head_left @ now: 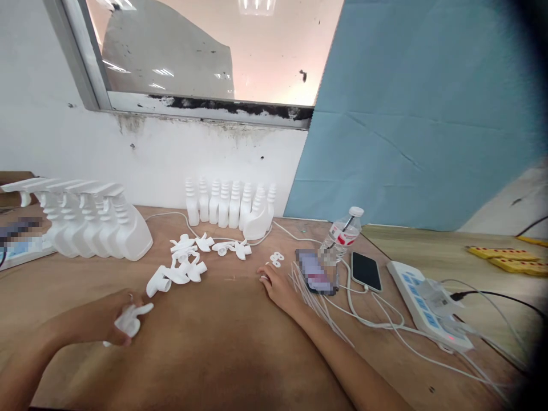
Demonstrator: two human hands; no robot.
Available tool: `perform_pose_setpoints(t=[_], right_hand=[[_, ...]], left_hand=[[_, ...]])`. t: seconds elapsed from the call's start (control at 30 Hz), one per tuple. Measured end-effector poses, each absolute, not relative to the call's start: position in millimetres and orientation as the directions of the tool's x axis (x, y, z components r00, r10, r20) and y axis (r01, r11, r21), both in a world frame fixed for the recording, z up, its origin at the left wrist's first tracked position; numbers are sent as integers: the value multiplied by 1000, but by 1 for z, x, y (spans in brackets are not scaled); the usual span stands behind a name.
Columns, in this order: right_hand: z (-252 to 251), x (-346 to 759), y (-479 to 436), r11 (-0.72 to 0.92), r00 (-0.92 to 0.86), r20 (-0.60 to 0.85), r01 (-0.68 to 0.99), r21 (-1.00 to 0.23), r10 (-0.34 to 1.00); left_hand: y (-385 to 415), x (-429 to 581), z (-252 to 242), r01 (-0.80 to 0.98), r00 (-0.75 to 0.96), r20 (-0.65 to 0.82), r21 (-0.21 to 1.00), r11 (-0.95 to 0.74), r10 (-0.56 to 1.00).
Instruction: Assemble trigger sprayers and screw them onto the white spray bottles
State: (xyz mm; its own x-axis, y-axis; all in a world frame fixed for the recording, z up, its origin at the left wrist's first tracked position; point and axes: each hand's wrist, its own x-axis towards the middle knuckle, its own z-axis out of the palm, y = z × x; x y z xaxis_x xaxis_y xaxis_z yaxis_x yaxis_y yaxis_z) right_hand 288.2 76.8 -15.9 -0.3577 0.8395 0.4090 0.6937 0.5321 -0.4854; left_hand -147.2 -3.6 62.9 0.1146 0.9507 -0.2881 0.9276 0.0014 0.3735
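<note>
My left hand [112, 317] is closed around a white trigger spray head [129, 321], held just above the table at the left. My right hand [276, 285] reaches over the table with its fingers curled together. A small white bit shows at its fingertips, too small to name. Just beyond those fingers lie several small white rings [277, 259]. More white trigger spray heads [184, 268] lie in a loose pile between the hands, farther back. Thin white tubes [319, 308] lie in a bundle beside my right forearm.
White spray bottles with heads fitted [94, 222] stand in a row at the left. White bottles [234, 205] without heads stand by the wall. To the right are a water bottle [341, 237], a phone [366, 271], a blurred phone-like object [315, 271], cables and a power strip [428, 308].
</note>
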Motion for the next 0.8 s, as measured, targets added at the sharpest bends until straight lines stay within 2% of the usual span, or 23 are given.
perform_pose_setpoints(t=[0.07,0.13,0.2,0.27,0.4,0.53,0.67,0.73,0.8], right_hand=[[-16,286,77,533,-356,410,685,-496,839],[-16,284,77,533,-351,416,684,-498,839],[-16,283,77,532,-343,426,688,-492,837],[-15,283,75,535,-338,437,692,-485,834],[-10,283,69,545,-333,457,687,-482,824],[2,280,62,593,-298,556,645,-482,776],[9,268,55,678,-299,673,611,-409,676],[9,259,50,705,-354,680,621,-342,642],[10,249,46,741,-474,624,615,-270,621]], left_hand=[[-13,-120,71,864,356,-386,484,-142,851],[-11,-85,73,729,589,-298,597,-335,751],[3,-48,67,600,705,-175,664,-446,687],[25,-15,55,502,748,-64,705,-500,660],[68,28,24,434,684,97,742,-511,723],[87,46,5,410,641,182,740,-533,746],[89,49,-1,367,699,266,662,-653,663],[88,49,-1,348,727,307,606,-716,614],[86,49,1,348,736,328,566,-748,591]])
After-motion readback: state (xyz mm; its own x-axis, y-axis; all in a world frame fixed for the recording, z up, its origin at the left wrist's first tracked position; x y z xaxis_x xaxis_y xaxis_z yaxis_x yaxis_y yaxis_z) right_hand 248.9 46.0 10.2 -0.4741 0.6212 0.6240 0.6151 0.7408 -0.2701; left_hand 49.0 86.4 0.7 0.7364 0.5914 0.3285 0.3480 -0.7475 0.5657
